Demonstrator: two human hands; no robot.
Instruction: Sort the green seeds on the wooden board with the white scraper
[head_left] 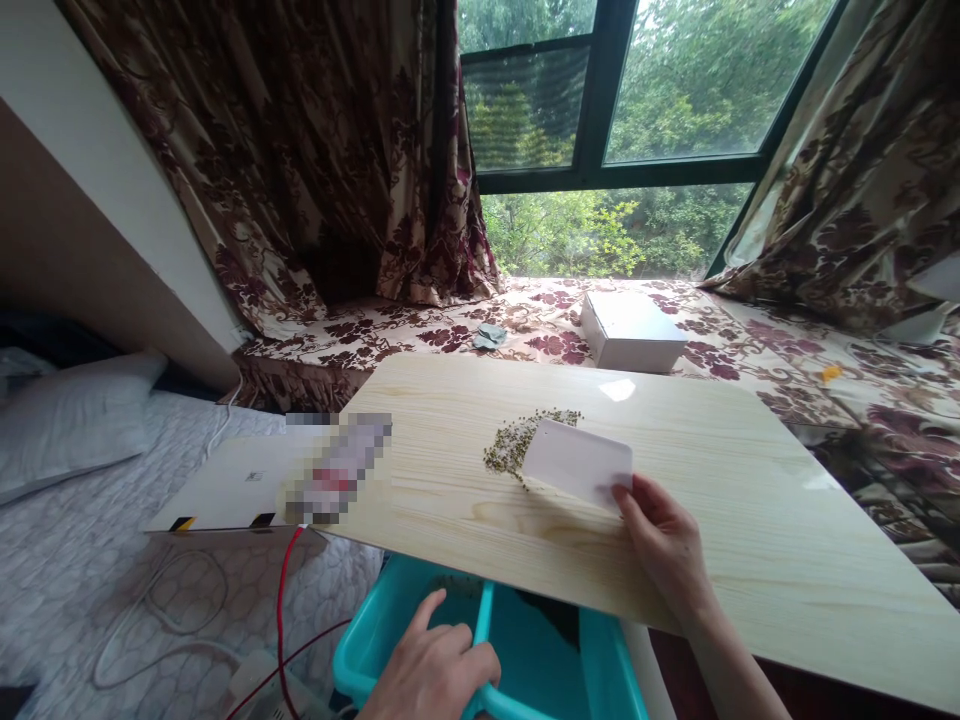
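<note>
My right hand pinches a thin white plastic scraper by its near right corner. The scraper has rounded corners and is tilted over the wooden tabletop. Beside and partly behind its left edge lies a scattered pile of small green beans mixed with white grains. My left hand is at the turquoise divided basin below the table edge. Its thumb and curled fingers grip the middle divider, while the index finger points into the left compartment. A few small specks lie in that compartment; the right one contains a dark patch.
A white box stands behind the table, on the floral ledge with a crumpled grey-green cloth. To the left, a blurred phone-like object with a red cable overlaps a white carton on the bed.
</note>
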